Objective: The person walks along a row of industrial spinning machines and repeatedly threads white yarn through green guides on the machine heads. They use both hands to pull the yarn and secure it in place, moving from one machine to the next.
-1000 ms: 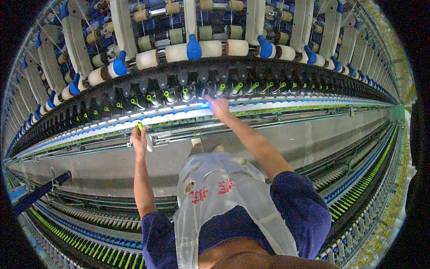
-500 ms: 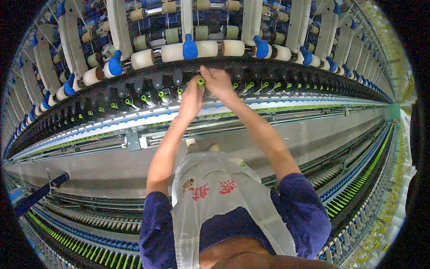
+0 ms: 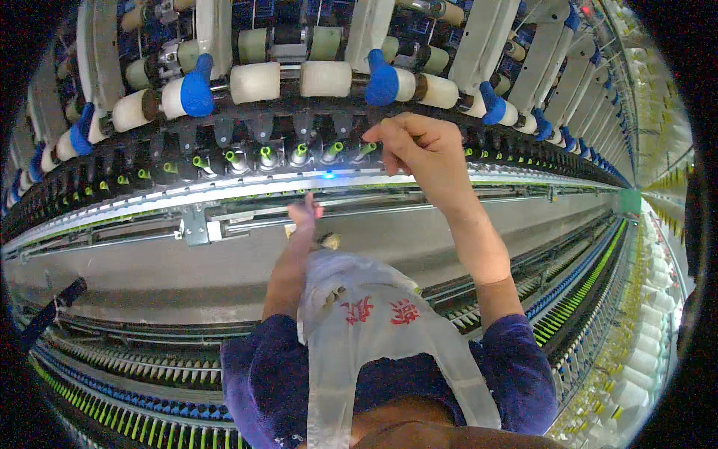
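Note:
My right hand [image 3: 425, 153] is raised over the row of spindles on a spinning frame, just below the rollers. Its fingers are curled in, with thumb and index finger pinched together; anything between them is too small to make out. Left of its fingertips stands a bobbin [image 3: 364, 152] with a bright green tip, one of several in the row. My left hand [image 3: 305, 213] is lower, in front of the white rail [image 3: 254, 185] and close to my apron. Motion blurs its fingers, and no held thing shows there.
White rollers [image 3: 326, 79] and blue knobs [image 3: 197, 91] run above the spindles. A blue light [image 3: 329, 175] glows on the rail. Behind me, another machine carries a row of green-tipped bobbins [image 3: 149, 419]. A dark bar [image 3: 54, 313] juts in at the left.
My hands were together at a green-tipped bobbin and are now apart. The left has dropped toward my apron; the right has shifted rightward. The view has moved, and a blue light now shows.

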Action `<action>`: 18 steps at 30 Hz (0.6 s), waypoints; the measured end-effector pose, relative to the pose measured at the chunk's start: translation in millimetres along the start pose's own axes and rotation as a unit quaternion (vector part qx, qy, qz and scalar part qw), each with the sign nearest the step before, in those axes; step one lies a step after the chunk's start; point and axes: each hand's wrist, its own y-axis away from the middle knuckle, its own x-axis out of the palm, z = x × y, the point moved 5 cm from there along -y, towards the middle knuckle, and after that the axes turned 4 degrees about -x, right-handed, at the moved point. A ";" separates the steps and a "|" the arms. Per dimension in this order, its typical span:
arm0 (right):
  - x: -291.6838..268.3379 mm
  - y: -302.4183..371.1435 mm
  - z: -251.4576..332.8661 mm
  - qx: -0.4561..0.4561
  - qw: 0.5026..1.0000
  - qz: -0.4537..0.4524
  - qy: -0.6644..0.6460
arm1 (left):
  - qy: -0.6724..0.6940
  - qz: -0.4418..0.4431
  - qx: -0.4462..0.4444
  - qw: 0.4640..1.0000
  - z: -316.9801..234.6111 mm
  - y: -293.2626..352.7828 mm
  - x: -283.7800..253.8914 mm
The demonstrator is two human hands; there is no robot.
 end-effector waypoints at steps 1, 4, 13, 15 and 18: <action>-0.9 -0.9 -1.6 0.015 0.999 -0.025 0.023 | -0.022 0.003 0.011 1.000 1.0 -25.2 2.0; -3.5 -5.3 -3.3 0.006 0.998 -0.042 0.037 | -0.153 -0.015 -0.010 0.988 16.7 -79.3 4.0; 33.6 14.2 -197.2 0.108 0.989 -0.049 0.093 | -0.697 0.170 0.181 0.673 118.7 -65.2 -72.8; 71.8 48.3 -266.3 0.221 0.965 0.042 0.134 | -0.700 0.200 0.206 0.654 112.3 -69.8 -55.8; 89.7 68.1 -271.9 0.205 0.960 0.084 0.169 | -0.658 0.211 0.214 0.691 68.9 -51.2 -15.7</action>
